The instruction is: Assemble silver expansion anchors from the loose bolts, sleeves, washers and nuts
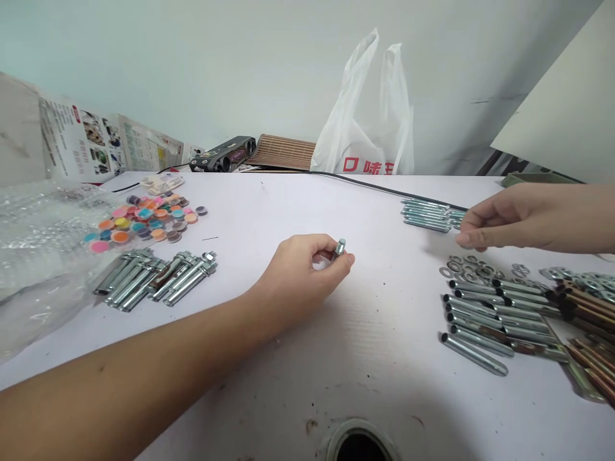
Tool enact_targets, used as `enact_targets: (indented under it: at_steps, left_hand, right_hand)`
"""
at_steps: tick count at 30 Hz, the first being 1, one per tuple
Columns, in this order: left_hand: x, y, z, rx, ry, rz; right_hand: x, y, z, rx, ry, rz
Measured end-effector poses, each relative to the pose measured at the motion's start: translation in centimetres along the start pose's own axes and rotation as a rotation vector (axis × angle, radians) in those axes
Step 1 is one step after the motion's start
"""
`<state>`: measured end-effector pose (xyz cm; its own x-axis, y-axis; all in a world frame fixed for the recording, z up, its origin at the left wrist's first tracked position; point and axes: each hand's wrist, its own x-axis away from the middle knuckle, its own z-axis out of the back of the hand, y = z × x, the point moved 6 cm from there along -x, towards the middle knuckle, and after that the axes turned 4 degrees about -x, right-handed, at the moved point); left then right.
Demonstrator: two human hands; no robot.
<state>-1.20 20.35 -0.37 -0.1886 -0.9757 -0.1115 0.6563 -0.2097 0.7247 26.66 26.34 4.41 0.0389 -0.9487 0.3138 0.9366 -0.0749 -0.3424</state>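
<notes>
My left hand is closed around a metal bolt over the middle of the table. Only the bolt's shiny end shows above thumb and forefinger; the rest is hidden in the fingers. At the right, my right hand is closed with thumb and fingertips together, and whether anything is between them I cannot make out. It hovers beside a row of shiny bolts, just above loose washers and nuts. Nearer to me lie several metal sleeves. Assembled expansion bolts are grouped left of my left hand.
Colourful plastic caps and clear plastic wrapping lie at the left. A white plastic bag stands at the back by a black cable. A round hole with a rim is at the near edge. Copper-coloured rods lie far right.
</notes>
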Motion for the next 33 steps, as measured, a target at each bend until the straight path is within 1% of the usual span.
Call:
enact_targets:
  at_steps: [1,3,4,5,6,8,11,14,18,20,25,27,29,31,33]
  left_hand:
    - [0.0,0.0,-0.1,-0.003,-0.005,-0.001]
    - [-0.1,0.0,-0.1,-0.010,-0.011,-0.006]
    - [-0.1,0.1,-0.1,-0.016,-0.014,-0.010]
    - [-0.1,0.1,-0.1,-0.025,-0.015,-0.017]
    - [-0.1,0.2,-0.1,-0.034,-0.018,-0.027]
    - [-0.1,0.5,-0.1,-0.042,-0.026,-0.064]
    - [-0.1,1.0,-0.3,-0.012,-0.065,-0.134]
    - [-0.1,1.2,-0.5,0.030,-0.099,-0.164]
    - [-0.2,1.3,-0.6,0.025,-0.106,-0.166]
    - [-0.2,1.3,-0.6,0.020,-0.103,-0.162]
    - [-0.1,1.5,-0.7,0.053,-0.121,-0.180]
    - [-0.1,1.4,-0.7,0.034,-0.126,-0.174]
    - [0.0,1.2,-0.6,0.002,-0.125,-0.169]
    - [0.0,1.2,-0.6,-0.018,-0.134,-0.171]
    - [-0.1,1.2,-0.5,-0.029,-0.143,-0.168]
  right_hand:
    - [0.3,-0.5,-0.1,-0.120,-0.021,0.018]
    - [1.5,-2.8,-1.2,-0.435,-0.119,0.131]
    - [2.2,-4.4,-1.7,-0.584,-0.127,0.214]
    - [2.9,-5.9,-2.3,-0.677,-0.116,0.277]
    - [3.5,-7.2,-2.9,-0.704,-0.082,0.312]
    - [4.3,-9.4,-4.5,-0.677,-0.045,0.365]
    - [4.2,-11.1,-6.3,-0.657,-0.003,0.368]
    - [3.6,-11.5,-7.1,-0.646,-0.022,0.406]
    - [3.0,-11.3,-7.3,-0.654,-0.015,0.406]
    - [3.0,-11.5,-7.5,-0.664,-0.031,0.417]
    - [3.6,-12.1,-7.8,-0.608,-0.138,0.473]
    - [3.9,-11.9,-7.1,-0.529,-0.120,0.486]
    - [4.0,-11.3,-5.9,-0.404,-0.037,0.477]
    - [3.7,-10.1,-4.6,-0.262,0.038,0.416]
    - [3.2,-8.9,-3.8,-0.143,0.051,0.351]
